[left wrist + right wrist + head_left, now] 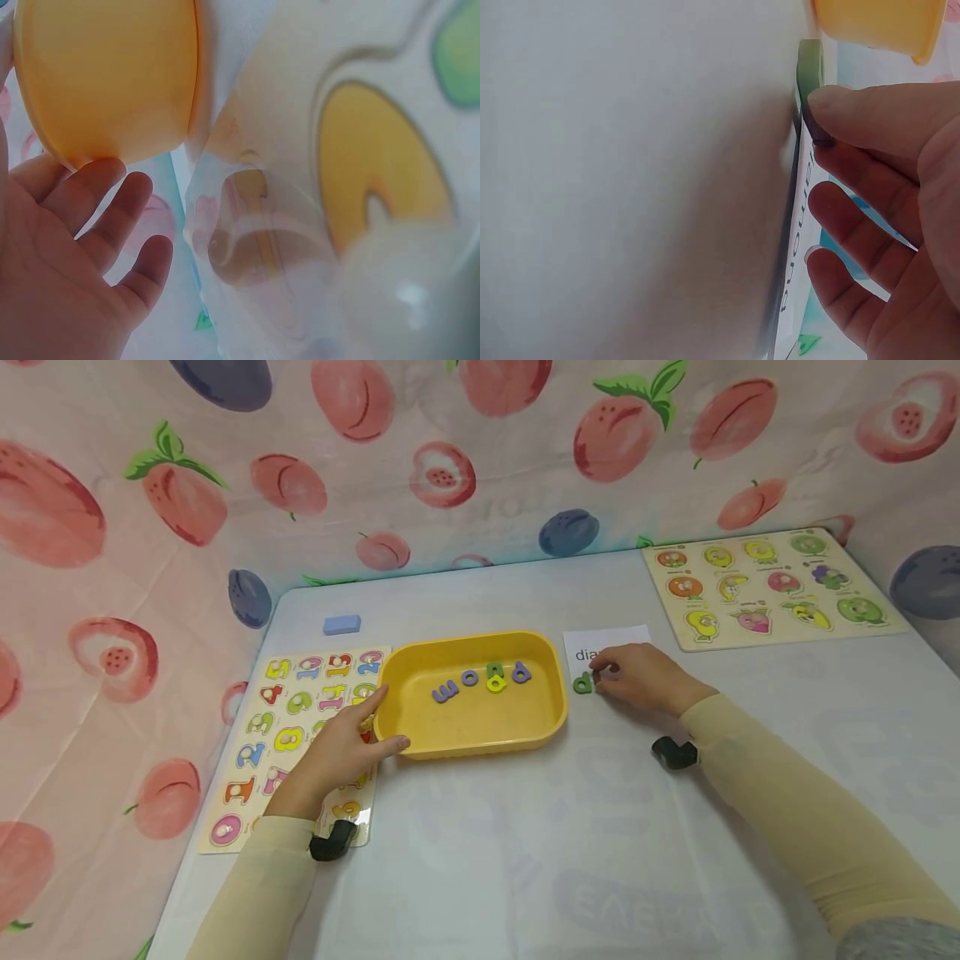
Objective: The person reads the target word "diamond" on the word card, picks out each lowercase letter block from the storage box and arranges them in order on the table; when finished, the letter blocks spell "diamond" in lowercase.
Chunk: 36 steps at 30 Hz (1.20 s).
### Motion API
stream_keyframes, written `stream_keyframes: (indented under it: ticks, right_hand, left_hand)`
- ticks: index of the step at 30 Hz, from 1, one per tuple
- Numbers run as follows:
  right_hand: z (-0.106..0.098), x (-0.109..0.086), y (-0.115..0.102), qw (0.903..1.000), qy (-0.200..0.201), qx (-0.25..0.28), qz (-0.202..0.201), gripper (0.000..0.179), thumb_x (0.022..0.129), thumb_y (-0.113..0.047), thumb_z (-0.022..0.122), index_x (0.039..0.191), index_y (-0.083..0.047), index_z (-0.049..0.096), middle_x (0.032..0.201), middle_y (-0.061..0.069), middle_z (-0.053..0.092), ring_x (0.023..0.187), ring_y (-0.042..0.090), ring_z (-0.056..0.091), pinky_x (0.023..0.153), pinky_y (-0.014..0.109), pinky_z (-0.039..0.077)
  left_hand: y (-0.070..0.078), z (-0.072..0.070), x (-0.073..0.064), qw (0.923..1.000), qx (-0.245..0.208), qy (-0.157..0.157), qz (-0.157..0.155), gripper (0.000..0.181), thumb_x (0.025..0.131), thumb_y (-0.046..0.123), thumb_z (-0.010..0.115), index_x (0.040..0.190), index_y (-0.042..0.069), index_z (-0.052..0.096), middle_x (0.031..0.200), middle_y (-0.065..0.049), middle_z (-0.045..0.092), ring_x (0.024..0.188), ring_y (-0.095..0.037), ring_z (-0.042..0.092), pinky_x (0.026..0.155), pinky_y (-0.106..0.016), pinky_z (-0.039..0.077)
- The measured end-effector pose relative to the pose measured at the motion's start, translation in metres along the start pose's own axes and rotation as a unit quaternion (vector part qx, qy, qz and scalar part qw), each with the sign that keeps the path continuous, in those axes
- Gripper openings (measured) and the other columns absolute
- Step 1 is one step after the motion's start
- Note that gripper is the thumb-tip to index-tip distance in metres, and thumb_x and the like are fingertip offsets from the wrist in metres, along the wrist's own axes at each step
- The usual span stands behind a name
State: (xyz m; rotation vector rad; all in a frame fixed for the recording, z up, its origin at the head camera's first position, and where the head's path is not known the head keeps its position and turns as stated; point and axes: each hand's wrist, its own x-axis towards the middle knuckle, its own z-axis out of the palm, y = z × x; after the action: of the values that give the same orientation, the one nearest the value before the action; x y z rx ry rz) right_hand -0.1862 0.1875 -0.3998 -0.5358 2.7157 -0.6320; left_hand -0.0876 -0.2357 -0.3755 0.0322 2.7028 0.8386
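Observation:
My left hand [337,756] holds the left end of a yellow plastic tray [465,750], thumb over its front rim. The fingers lie along the outer wall in the left wrist view. Inside the tray lie several letters: a purple m [445,692], a purple o [469,677], a purple d-shaped letter [521,672], and a green letter touching a yellow one [497,683]. To the right of the tray, my right hand [648,679] pinches a green letter, seemingly a d [582,683], between thumb and index finger. It is at the lower edge of a printed white card [633,635], partly covered by the hand.
A number puzzle board [288,718] lies under my left arm, beside the tray. Behind it is a blue block [342,625]. At the far right sits a fruit puzzle board [750,585]. A peach-patterned cloth [480,468] hangs behind the white table.

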Motion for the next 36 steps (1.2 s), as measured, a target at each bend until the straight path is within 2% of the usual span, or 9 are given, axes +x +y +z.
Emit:
stream_keyframes:
  ticks: [11, 23, 36]
  right_hand:
    - [0.0003, -0.0011, -0.0022, 0.9999, -0.008, 0.006, 0.007, 0.034, 0.094, -0.013, 0.065, 0.126, -0.002, 0.066, 0.120, 0.015, 0.067, 0.111, 0.034, 0.058, 0.104, 0.054, 0.044]
    - [0.0008, -0.0009, -0.0003, 1.0000, -0.003, 0.004, -0.008, 0.034, 0.093, -0.012, 0.065, 0.125, 0.000, 0.066, 0.118, 0.015, 0.068, 0.109, 0.034, 0.059, 0.103, 0.054, 0.044]
    - [0.0017, -0.0019, -0.0021, 0.9998, -0.016, -0.001, 0.010, 0.037, 0.094, -0.014, 0.065, 0.129, -0.004, 0.065, 0.124, 0.016, 0.066, 0.112, 0.035, 0.057, 0.105, 0.056, 0.042]
  left_hand:
    - [0.0003, 0.0004, -0.0004, 0.9999, -0.001, 0.001, 0.012, 0.096, 0.085, 0.057, 0.072, 0.161, 0.021, 0.025, 0.154, -0.024, 0.036, 0.140, -0.043, 0.033, 0.112, -0.061, 0.029]
    - [0.0009, -0.0009, -0.0009, 0.9999, 0.002, 0.003, 0.013, 0.096, 0.086, 0.056, 0.072, 0.161, 0.020, 0.025, 0.153, -0.025, 0.037, 0.140, -0.044, 0.034, 0.112, -0.061, 0.029]
    - [0.0011, -0.0010, -0.0009, 0.9999, 0.004, 0.003, 0.012, 0.095, 0.086, 0.056, 0.072, 0.161, 0.020, 0.026, 0.153, -0.025, 0.037, 0.139, -0.044, 0.034, 0.111, -0.061, 0.030]
